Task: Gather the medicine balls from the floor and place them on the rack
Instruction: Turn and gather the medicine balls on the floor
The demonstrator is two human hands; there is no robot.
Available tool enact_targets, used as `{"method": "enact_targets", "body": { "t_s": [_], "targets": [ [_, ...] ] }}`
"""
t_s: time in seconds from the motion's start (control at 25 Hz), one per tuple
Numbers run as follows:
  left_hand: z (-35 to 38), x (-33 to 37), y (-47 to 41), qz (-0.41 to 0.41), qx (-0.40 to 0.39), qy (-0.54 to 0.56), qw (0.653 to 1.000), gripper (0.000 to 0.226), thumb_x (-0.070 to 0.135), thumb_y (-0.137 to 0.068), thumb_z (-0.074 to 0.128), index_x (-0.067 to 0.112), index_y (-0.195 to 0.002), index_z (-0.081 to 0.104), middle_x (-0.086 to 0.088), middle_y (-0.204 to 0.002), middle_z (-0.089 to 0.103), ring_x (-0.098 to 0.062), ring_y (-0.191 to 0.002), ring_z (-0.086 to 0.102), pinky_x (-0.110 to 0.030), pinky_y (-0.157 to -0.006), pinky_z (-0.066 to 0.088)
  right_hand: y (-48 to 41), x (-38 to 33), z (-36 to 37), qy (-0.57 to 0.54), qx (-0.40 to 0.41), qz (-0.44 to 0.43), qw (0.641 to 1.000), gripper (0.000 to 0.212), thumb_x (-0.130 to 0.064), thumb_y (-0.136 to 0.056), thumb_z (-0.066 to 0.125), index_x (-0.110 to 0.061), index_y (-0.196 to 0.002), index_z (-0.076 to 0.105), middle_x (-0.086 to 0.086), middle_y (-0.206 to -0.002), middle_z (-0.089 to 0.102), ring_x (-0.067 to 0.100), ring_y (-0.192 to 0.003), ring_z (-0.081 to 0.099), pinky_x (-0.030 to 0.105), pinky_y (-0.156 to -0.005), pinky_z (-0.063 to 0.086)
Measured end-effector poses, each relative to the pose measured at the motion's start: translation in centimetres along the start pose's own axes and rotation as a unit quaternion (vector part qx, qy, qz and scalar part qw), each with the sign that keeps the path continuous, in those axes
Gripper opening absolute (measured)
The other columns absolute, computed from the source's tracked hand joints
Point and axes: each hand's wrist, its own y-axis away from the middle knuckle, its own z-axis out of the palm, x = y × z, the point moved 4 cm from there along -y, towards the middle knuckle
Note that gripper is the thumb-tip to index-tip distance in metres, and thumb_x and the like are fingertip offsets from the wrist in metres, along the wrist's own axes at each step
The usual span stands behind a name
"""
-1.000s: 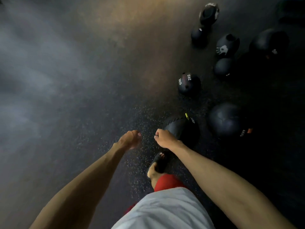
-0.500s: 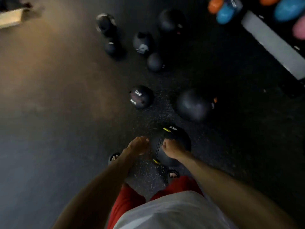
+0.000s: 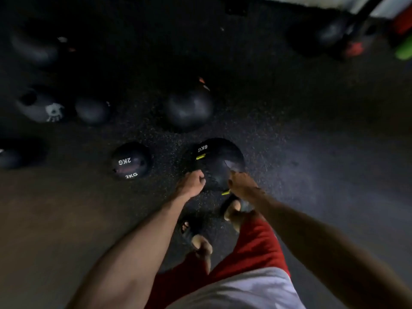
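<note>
A black 6KG medicine ball [image 3: 217, 162] with yellow marks lies on the dark rubber floor just ahead of my feet. My left hand [image 3: 192, 183] presses its near-left side with curled fingers. My right hand [image 3: 242, 183] grips its near-right side. A smaller 2KG ball [image 3: 131, 161] sits to its left, and a plain black ball [image 3: 189, 108] lies beyond it. Several more dark balls, one with a white handprint [image 3: 41, 107], lie at the far left. The rack [image 3: 365, 16] shows blurred at the top right.
My sandalled feet [image 3: 231, 208] stand directly behind the 6KG ball. Red and green items [image 3: 403, 50] sit on the rack side at the top right, with a dark ball [image 3: 330, 33] near its base. Open floor stretches to the right.
The view swung right, so the balls now sit left and the rack top right. Both hands dropped onto the 6KG ball; my left hand, earlier beside it, now touches it.
</note>
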Motion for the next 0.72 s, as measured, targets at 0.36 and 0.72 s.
{"method": "enact_targets", "body": {
  "t_s": [0.36,0.72],
  "targets": [
    [6.7,-3.9,-13.2,0.044,-0.1,-0.099,0.989,0.031,0.027,-0.099,0.054,0.022,-0.129,0.054,-0.012,-0.12,0.063,-0.031,-0.116,0.057,-0.041,-0.093,0.048,-10.0,5.5,12.7,-0.185,0.024,0.143,0.972,0.029,-0.019,-0.097,0.042,-0.01,-0.122,0.054,0.021,-0.118,0.063,0.039,-0.109,0.061,0.045,-0.089,0.052],
    [14.5,-9.4,-27.9,0.03,-0.081,-0.139,0.987,0.067,0.025,-0.098,0.056,0.03,-0.155,0.021,-0.014,-0.145,0.038,-0.034,-0.128,0.046,-0.046,-0.1,0.043,-24.3,7.7,23.5,-0.22,-0.06,0.198,0.953,0.091,-0.032,-0.099,0.053,-0.031,-0.155,-0.019,0.033,-0.159,-0.009,0.047,-0.15,0.003,0.057,-0.119,0.021]
  ]
}}
